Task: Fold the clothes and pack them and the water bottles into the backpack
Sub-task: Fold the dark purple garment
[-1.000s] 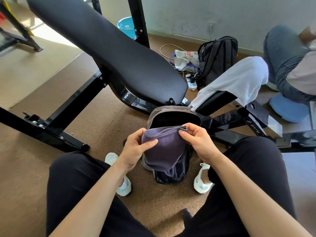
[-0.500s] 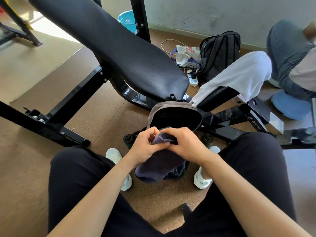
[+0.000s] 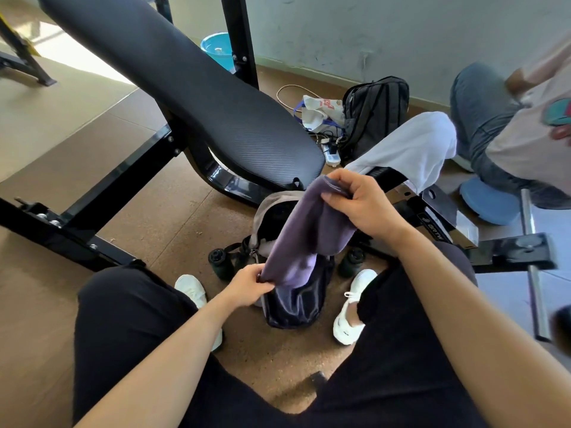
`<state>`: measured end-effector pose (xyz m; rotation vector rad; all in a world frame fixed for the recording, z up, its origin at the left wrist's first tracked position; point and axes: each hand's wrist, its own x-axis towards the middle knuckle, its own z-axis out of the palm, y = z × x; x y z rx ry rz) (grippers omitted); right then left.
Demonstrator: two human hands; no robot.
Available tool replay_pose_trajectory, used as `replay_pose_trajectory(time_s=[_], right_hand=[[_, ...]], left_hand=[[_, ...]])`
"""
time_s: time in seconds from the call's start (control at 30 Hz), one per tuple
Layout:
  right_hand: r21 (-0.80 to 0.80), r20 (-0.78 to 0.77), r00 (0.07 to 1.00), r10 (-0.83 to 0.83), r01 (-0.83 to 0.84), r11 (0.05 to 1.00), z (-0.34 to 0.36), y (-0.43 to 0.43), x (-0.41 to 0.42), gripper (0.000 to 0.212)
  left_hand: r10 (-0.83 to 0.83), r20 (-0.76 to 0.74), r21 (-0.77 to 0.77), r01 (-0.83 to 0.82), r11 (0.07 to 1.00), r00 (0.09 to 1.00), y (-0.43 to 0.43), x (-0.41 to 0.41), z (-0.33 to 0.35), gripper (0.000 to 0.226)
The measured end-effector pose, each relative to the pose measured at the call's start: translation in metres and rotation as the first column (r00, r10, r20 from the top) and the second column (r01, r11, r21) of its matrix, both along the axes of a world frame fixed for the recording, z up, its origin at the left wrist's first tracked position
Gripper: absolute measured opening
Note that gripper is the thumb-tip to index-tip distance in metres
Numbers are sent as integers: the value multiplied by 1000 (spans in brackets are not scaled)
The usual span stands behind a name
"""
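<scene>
Your right hand grips the top edge of the purple garment above the backpack, fingers curled round the bunched fabric. Your left hand pinches its lower corner just in front of the backpack's open mouth. The garment hangs stretched between the two, draped across the opening and not yet inside. The backpack stands on the floor between your feet. One water bottle stands just left of the backpack and another just right of it, both close to its base. A white garment lies over the bench seat behind and to the right of the backpack, not yet folded.

The fold looks loose. If you let go with either hand too soon, the cloth will likely fall open and land on the floor beside the backpack. Pushing it in hard could tip the backpack or collapse its mouth, and a swinging hem could knock over either bottle.
</scene>
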<state>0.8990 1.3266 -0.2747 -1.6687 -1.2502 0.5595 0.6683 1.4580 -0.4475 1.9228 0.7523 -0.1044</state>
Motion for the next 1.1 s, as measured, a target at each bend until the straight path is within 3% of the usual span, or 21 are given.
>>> replay_pose_trajectory(time_s=[0.07,0.17,0.27,0.43,0.5,0.63,0.7,0.83,1.0,1.1], right_hand=[[14,-28,998,-59,59,998,1,-3,5,5],[37,-68,990,-125,128,991,3,-8,7,7],[57,-90,988,-127,132,990,6,-12,5,7],[85,-116,987,-111,121,989,15,-16,2,8],[94,-110,989,-100,110,989,19,-16,1,7],[81,-58,993,-103,108,991,24,-15,0,9],[85,-38,991,-126,129,988,25,-15,0,10],[92,-27,983,-180,182,979,23,-16,4,9],[92,-34,979,-200,203,975,21,-17,7,8],[96,-31,979,-201,203,974,22,-18,8,8]], left_hand=[[84,30,-112,-80,990,996,-2,0,1,31],[263,3,-379,-242,893,965,-7,2,7,30],[370,-3,-504,-321,802,929,-10,5,8,21],[574,-107,-723,-460,516,812,-6,7,9,21],[599,-104,-704,-484,519,794,-6,8,11,20],[575,-18,-518,-500,694,818,-9,9,9,24],[568,-4,-476,-501,723,823,-9,8,6,30],[559,-13,-628,-441,641,829,-5,2,6,26],[581,-40,-822,-357,444,813,3,2,11,17],[584,-4,-833,-326,448,812,3,2,11,16]])
